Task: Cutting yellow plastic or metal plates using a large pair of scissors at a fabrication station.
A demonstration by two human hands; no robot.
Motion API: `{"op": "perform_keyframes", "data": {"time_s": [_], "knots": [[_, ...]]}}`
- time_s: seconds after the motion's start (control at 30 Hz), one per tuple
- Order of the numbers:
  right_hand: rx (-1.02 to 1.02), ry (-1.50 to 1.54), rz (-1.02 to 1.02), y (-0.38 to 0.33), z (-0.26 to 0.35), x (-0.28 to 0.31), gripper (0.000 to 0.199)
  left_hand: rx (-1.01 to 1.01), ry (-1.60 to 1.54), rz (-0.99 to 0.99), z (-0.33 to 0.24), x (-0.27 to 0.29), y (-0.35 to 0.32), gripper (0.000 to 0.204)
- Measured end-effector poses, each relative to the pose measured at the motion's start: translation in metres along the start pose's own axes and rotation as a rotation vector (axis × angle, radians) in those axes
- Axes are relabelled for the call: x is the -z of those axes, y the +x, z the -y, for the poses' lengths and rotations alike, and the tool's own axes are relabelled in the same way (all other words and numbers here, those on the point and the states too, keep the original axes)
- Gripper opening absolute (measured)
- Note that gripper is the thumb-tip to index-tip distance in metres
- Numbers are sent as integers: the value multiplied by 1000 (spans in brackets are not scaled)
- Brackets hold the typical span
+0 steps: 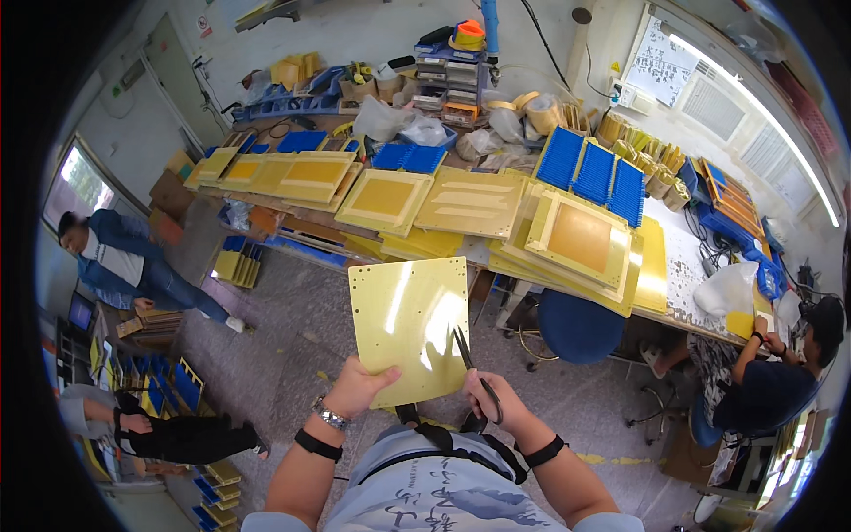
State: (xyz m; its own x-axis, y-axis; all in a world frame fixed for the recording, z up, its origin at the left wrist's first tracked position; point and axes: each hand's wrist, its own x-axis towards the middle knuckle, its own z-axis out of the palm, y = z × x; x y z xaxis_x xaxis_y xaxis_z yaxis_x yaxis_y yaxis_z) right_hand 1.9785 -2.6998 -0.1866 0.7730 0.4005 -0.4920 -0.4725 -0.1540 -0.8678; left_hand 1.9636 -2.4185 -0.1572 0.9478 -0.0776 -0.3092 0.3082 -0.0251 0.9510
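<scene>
A glossy yellow rectangular board (403, 310) with small holes along its edges is held up in front of me. My left hand (368, 390) grips its lower left corner, thumb on the face. My right hand (496, 399) is closed round black scissors (464, 348) at the board's lower right edge. The blades point upward, slightly apart, over the right part of the board. The lower right corner lies close to my right fingers; whether they touch it I cannot tell.
Ahead runs a long workbench with stacked yellow boards (470, 202), framed panels (581, 239) and blue slotted strips (592, 173). A blue stool (581, 326) stands under its edge. One person (780, 372) sits at the right; others stand at the left near racks (173, 390).
</scene>
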Motion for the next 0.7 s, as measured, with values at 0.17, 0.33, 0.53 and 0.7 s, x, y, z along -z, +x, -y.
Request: {"op": "perform_keyframes", "data": {"time_s": [0.17, 0.33, 0.53, 0.7], "knots": [[-166, 206, 111, 1, 3, 9, 61, 50, -152, 52, -1, -1, 6, 25], [-107, 5, 74, 1, -1, 10, 69, 45, -55, 77, 5, 5, 12, 26], [-36, -66, 47, 7, -3, 13, 77, -48, 131, -12, 8, 4, 16, 25], [-157, 104, 132, 15, -8, 23, 83, -17, 255, 78, 0, 4, 14, 25]]}}
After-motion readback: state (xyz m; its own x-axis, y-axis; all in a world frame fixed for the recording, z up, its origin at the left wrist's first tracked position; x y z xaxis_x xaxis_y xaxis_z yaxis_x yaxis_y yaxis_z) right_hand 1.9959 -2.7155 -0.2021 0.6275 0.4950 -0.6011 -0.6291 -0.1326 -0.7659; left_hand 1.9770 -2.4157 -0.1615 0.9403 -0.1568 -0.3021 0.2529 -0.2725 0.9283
